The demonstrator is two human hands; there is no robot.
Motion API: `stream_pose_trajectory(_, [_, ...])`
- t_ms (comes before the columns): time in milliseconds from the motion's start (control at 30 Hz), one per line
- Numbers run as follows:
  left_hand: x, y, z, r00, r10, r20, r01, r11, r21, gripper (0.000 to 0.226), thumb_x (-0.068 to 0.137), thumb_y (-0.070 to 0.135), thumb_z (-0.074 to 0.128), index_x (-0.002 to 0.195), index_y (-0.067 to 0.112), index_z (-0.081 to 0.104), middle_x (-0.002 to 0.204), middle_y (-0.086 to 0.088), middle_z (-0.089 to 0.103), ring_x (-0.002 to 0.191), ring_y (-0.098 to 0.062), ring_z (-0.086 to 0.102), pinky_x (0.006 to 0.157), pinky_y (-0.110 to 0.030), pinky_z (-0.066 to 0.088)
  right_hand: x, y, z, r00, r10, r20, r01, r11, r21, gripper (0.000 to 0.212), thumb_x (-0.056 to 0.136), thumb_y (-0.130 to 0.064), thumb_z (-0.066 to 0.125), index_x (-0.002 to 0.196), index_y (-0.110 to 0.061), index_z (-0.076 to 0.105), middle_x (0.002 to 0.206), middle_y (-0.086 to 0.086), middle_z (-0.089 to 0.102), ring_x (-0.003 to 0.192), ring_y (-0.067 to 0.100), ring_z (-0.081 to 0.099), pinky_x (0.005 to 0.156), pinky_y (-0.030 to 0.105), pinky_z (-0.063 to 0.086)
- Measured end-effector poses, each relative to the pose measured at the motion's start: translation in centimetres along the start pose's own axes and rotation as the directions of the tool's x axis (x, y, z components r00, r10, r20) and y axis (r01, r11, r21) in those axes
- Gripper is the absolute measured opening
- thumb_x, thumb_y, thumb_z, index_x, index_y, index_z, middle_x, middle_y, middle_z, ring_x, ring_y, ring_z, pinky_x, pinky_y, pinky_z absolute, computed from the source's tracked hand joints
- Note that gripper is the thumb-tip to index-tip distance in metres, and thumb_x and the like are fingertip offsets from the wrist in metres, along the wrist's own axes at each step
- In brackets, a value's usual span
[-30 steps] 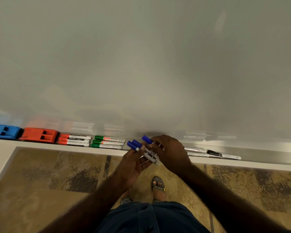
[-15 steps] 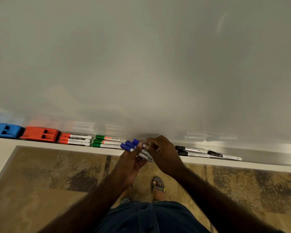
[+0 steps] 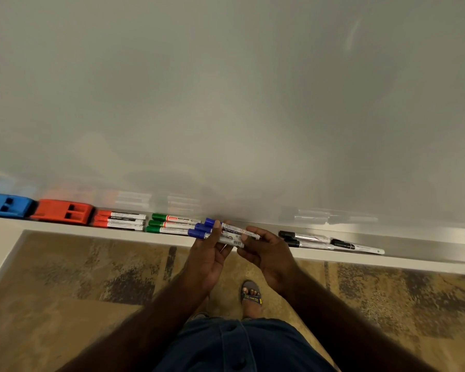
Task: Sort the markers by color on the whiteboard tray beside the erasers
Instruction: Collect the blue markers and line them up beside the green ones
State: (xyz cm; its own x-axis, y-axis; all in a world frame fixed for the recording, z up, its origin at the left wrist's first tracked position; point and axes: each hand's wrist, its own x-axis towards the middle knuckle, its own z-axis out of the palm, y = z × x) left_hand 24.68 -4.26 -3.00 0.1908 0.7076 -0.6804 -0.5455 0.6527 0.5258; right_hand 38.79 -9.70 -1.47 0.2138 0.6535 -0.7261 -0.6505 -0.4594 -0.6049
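Both hands (left [image 3: 208, 260], right [image 3: 270, 255]) gripping three blue markers [image 3: 220, 232]; three green [image 3: 172, 224], three red [image 3: 118, 219]

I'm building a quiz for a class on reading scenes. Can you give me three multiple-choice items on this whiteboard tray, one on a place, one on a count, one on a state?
1. What lies directly right of the red eraser?
A. green markers
B. red markers
C. black markers

2. How many green markers lie on the tray?
A. one
B. three
C. five

3. The blue markers are
A. held in both hands
B. lying loose on the tray
C. on the floor

Answers:
1 B, the red markers sit next to that eraser.
2 B, three green caps are stacked there.
3 A, the left hand and right hand both grip the bundle.
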Motion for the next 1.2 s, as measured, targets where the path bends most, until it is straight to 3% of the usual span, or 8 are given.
stream_pose_trajectory(333, [0.6,2.0,-1.5,0.998,-0.020,-0.063,0.030,0.987,0.160,0.044,0.095,0.007,0.065,0.136,-0.003,0.053,0.128,-0.030,0.066,0.114,-0.040,0.068,0.084,-0.042,0.064,2.0,-0.9,-1.3,0.999,-0.051,-0.018,0.048,0.992,-0.113,0.029,0.082,0.004,0.076,0.110,-0.001,0.071,0.102,0.020,0.076,0.087,0.031,0.075,0.077,0.037,0.062])
stream_pose_trajectory(533, [0.1,4.4,-1.7,0.998,0.036,-0.053,-0.014,0.926,0.378,0.033,0.100,0.009,0.059,0.132,0.001,0.058,0.126,-0.020,0.066,0.120,-0.031,0.065,0.106,-0.044,0.051,2.9,-1.4,-2.4,0.997,-0.071,-0.041,0.063,0.982,-0.180,0.027,0.083,0.003,0.077,0.109,-0.001,0.071,0.102,0.019,0.076,0.091,0.033,0.075,0.081,0.039,0.062])
stream_pose_trajectory(633, [-0.5,4.8,-0.9,0.998,0.061,-0.007,-0.049,0.851,0.523,0.013,0.102,0.010,0.055,0.107,0.013,0.067,0.107,-0.004,0.069,0.101,-0.013,0.066,0.093,-0.031,0.054,3.1,-1.3,-2.5,0.995,-0.089,-0.046,0.077,0.974,-0.211,0.026,0.082,0.001,0.078,0.108,-0.002,0.071,0.100,0.018,0.076,0.091,0.032,0.076,0.081,0.040,0.062])
stream_pose_trajectory(733, [-0.2,4.9,-0.9,0.995,0.097,-0.001,-0.071,0.730,0.679,0.019,0.102,0.018,0.056,0.116,0.012,0.068,0.111,-0.003,0.071,0.102,-0.012,0.066,0.092,-0.034,0.057,3.8,-1.2,-2.5,0.993,-0.103,-0.062,0.084,0.964,-0.254,0.026,0.082,0.001,0.079,0.107,-0.003,0.072,0.098,0.016,0.077,0.088,0.031,0.076,0.076,0.037,0.063])
stream_pose_trajectory(800, [-0.1,4.8,-0.7,0.994,0.103,-0.017,-0.060,0.691,0.720,0.024,0.101,0.025,0.058,0.119,0.012,0.068,0.114,-0.007,0.072,0.107,-0.019,0.067,0.098,-0.042,0.056,4.3,-1.0,-2.5,0.991,-0.118,-0.070,0.094,0.954,-0.283,0.027,0.081,0.000,0.080,0.107,-0.004,0.073,0.100,0.017,0.076,0.087,0.030,0.076,0.074,0.036,0.063])
stream_pose_trajectory(933, [-0.2,4.7,-0.2,0.992,0.124,-0.011,-0.068,0.610,0.789,0.026,0.102,0.029,0.057,0.120,0.014,0.069,0.114,-0.005,0.071,0.106,-0.020,0.065,0.098,-0.044,0.055,4.9,-0.9,-2.5,0.978,-0.192,-0.081,0.146,0.909,-0.390,0.026,0.080,-0.003,0.082,0.105,-0.007,0.075,0.101,0.013,0.076,0.090,0.027,0.076,0.078,0.038,0.063])
stream_pose_trajectory(1100, [-0.2,4.6,0.1,0.992,0.125,0.013,-0.086,0.600,0.795,0.012,0.103,0.024,0.056,0.099,0.022,0.067,0.103,0.001,0.069,0.094,-0.011,0.063,0.081,-0.030,0.053,5.0,-0.4,-2.3,0.954,-0.284,-0.091,0.185,0.801,-0.570,0.032,0.080,-0.013,0.085,0.111,-0.010,0.075,0.099,0.005,0.077,0.090,0.021,0.075,0.082,0.039,0.063])
stream_pose_trajectory(1200, [-0.1,4.6,0.3,0.990,0.142,0.025,-0.103,0.572,0.814,0.012,0.104,0.024,0.054,0.111,0.021,0.064,0.100,0.005,0.064,0.090,-0.005,0.059,0.074,-0.024,0.049,4.8,-0.4,-1.9,0.933,-0.350,-0.079,0.196,0.683,-0.704,0.031,0.083,-0.024,0.082,0.111,-0.015,0.075,0.099,-0.001,0.076,0.087,0.015,0.073,0.083,0.037,0.062])
